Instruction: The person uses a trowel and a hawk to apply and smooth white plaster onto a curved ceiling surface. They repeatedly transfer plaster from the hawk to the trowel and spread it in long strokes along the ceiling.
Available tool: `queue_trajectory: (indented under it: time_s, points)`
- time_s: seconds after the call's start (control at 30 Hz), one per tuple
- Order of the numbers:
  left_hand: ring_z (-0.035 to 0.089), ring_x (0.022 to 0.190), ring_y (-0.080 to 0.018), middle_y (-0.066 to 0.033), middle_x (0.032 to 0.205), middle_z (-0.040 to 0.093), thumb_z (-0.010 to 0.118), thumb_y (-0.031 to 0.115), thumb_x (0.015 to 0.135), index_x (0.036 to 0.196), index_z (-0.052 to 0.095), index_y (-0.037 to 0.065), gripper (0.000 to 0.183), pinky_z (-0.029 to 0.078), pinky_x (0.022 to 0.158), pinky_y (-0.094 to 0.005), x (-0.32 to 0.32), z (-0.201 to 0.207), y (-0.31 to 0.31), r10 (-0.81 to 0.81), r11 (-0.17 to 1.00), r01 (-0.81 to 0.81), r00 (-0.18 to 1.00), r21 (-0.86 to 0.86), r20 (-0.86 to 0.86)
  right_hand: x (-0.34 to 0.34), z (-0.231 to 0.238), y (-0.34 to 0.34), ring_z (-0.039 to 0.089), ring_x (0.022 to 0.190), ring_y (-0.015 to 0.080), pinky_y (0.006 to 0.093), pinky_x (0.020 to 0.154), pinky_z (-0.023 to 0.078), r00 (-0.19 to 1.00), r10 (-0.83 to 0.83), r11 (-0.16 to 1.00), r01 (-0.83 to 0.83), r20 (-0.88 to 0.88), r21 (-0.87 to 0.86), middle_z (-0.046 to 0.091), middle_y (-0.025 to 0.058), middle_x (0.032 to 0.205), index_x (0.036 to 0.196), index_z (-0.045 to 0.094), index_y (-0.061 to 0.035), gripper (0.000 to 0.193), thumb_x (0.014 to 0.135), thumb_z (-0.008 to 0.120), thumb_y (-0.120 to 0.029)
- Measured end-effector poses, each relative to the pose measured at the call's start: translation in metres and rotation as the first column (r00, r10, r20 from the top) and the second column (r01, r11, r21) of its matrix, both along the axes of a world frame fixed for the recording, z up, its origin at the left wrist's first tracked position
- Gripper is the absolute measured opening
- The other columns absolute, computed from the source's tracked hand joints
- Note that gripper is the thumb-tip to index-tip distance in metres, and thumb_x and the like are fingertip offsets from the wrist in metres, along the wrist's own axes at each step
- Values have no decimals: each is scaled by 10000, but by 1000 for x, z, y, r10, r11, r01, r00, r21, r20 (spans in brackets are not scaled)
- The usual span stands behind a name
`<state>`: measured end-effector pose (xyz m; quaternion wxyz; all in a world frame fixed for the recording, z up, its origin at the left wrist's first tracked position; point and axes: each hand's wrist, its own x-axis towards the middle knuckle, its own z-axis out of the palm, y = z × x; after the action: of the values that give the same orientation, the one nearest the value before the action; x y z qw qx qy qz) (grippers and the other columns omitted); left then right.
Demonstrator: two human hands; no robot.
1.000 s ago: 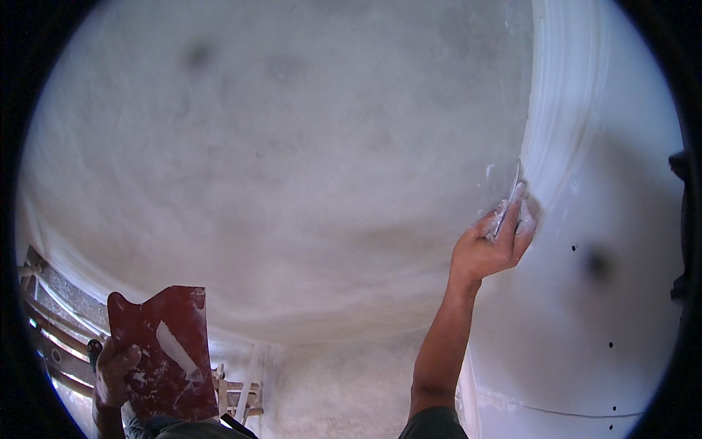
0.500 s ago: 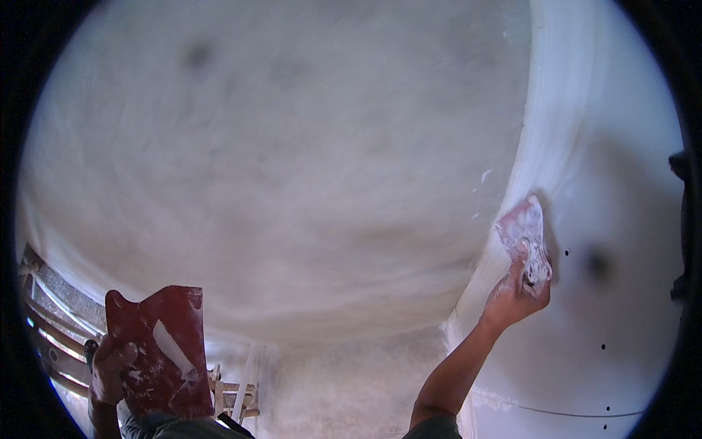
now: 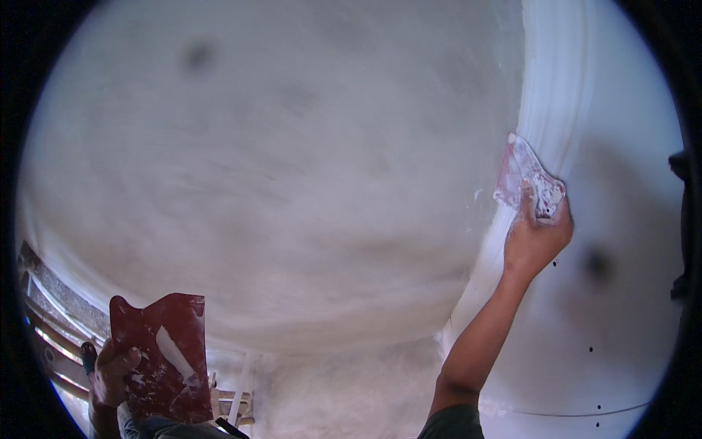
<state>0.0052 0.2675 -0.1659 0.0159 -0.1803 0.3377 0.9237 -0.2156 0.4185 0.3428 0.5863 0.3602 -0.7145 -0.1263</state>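
My left hand grips a wide dark red putty spreader by its left edge, thumb across its face. A streak of white putty and some smears lie on that face. At the right, my right hand pinches a smaller reddish putty spreader, thickly coated with white putty. Its edge meets the corner seam, where the grey plastered surface joins a smooth white panel. A band of white putty runs along that seam above and below the spreader.
Small dark screw holes dot the white panel, and a thin joint line crosses it low down. At the lower left are curved brownish bars. Wooden pieces stand at the bottom, beside the large spreader.
My right hand has moved up along the seam with the small spreader, which is now tilted differently. The left hand and large spreader have dropped very slightly.
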Motion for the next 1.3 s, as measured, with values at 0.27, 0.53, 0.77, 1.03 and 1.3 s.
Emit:
queue_trajectory:
  time_s: [0.27,0.53,0.77,1.03,1.3]
  points:
    - [663,1011,-256,-130,1168,700,605,259,838,1352,586,-20,586,519,924,-389,10,-5,5,54,998,-54,998,-28,-11,-13,2,19,718,920,378,448,845,555,952,-71,994,92,-297,59,742,194,1021,1093,735,35,250,854,748,-39]
    - [649,1026,-245,-121,1176,697,628,281,837,1344,593,-21,590,505,939,-386,11,6,2,75,997,-75,997,-5,32,-35,-20,33,679,901,279,428,813,570,937,84,983,-21,-340,185,686,96,1018,1273,742,-82,377,904,690,-31]
    - [645,1006,-226,-97,1159,698,640,254,836,1334,611,-10,565,504,924,-362,11,15,2,107,991,-105,994,81,-30,-39,-41,47,661,952,287,407,800,563,909,128,982,-60,-396,180,671,120,1096,1307,732,-94,364,952,653,-97]
    - [672,961,-216,-106,1140,705,635,252,897,1372,565,-24,554,556,871,-356,12,9,0,64,998,-64,998,-5,20,-49,-68,57,606,903,267,407,793,494,931,-30,968,118,-364,220,674,86,1179,1314,726,-119,406,919,651,-63]
    - [649,982,-193,-87,1151,702,612,187,878,1344,606,2,502,514,889,-344,12,5,-2,52,998,-52,999,-18,9,-58,-50,46,619,945,271,413,799,532,926,-70,985,122,-371,121,668,88,1164,1313,730,-116,447,872,729,-40]
